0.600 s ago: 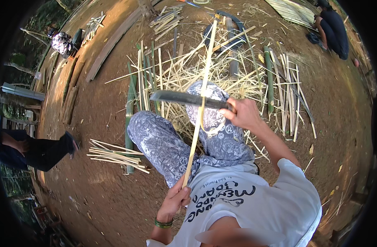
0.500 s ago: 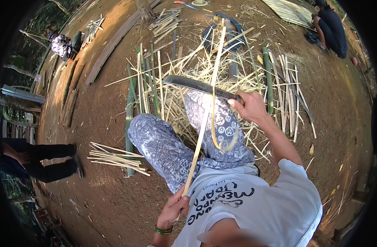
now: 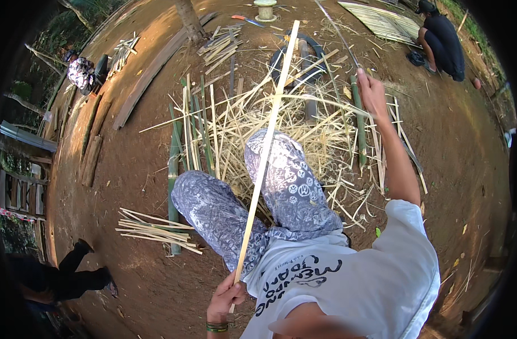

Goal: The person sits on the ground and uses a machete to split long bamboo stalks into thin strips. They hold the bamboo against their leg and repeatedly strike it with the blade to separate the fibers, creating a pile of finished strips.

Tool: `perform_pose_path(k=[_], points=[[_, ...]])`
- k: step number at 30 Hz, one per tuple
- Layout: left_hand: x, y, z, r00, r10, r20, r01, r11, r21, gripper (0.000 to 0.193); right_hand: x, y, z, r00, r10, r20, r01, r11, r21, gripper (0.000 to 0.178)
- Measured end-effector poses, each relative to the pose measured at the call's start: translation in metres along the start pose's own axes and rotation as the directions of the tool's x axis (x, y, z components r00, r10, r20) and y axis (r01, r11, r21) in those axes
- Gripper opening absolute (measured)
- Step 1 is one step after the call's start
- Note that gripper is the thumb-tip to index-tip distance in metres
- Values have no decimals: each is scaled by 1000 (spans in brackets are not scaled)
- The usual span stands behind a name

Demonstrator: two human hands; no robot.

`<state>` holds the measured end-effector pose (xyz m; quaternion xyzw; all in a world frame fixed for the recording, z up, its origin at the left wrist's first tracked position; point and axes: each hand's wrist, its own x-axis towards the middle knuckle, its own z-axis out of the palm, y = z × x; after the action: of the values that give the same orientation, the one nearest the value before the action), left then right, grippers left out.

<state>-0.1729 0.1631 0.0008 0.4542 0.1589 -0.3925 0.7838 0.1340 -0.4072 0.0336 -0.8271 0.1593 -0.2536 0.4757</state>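
Note:
My left hand (image 3: 227,295), down beside my waist, is closed round the lower end of a long pale bamboo strip (image 3: 264,153). The strip slants up across my thigh, its far end above a heap of bamboo shavings (image 3: 236,133). Out to the upper right, my right hand (image 3: 373,95) grips a machete (image 3: 342,38). Its blade points away from me and shows nearly edge-on; the handle is mostly hidden in my fingers. A thin peeled sliver (image 3: 326,101) stretches from the strip's middle toward my right forearm; whether it is attached cannot be told.
Cut strips (image 3: 157,229) lie at my left by a green bamboo pole (image 3: 174,175). Another pole (image 3: 361,130) lies at the right. Ahead are a black ring (image 3: 298,59) and an orange-handled blade (image 3: 247,21). People are at the far left, lower left and upper right.
My right hand has swung the machete forward and up, off the strip. The curled shaving over my thigh is gone from there. The person at the left has stepped lower in view.

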Motion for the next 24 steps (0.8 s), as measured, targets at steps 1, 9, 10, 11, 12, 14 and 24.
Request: perform_pose_path(k=[1, 9, 10, 11, 12, 14, 24], points=[[8, 1, 1, 1000, 22, 18, -22, 1000, -2, 58, -4, -12, 0, 996, 74, 53, -80, 988, 131, 60], [77, 26, 30, 935, 349, 61, -332, 805, 492, 51, -70, -95, 47, 904, 25, 427, -264, 817, 512, 38], [81, 28, 34, 906, 416, 73, -396, 777, 489, 48, -75, -105, 58, 931, -32, 363, -203, 783, 588, 37], [84, 28, 36, 885, 463, 57, -416, 729, 544, 48, -78, -114, 67, 953, -82, 292, -136, 744, 654, 37], [87, 28, 36, 859, 510, 43, -431, 676, 597, 49, -78, -119, 73, 961, -90, 260, -108, 746, 657, 37], [91, 29, 39, 767, 639, 58, -468, 495, 732, 47, -74, -125, 82, 973, -116, 202, -47, 751, 658, 37], [99, 28, 41, 539, 819, 199, -482, 106, 870, 26, -69, -149, 92, 983, -16, 184, -148, 527, 837, 43]])
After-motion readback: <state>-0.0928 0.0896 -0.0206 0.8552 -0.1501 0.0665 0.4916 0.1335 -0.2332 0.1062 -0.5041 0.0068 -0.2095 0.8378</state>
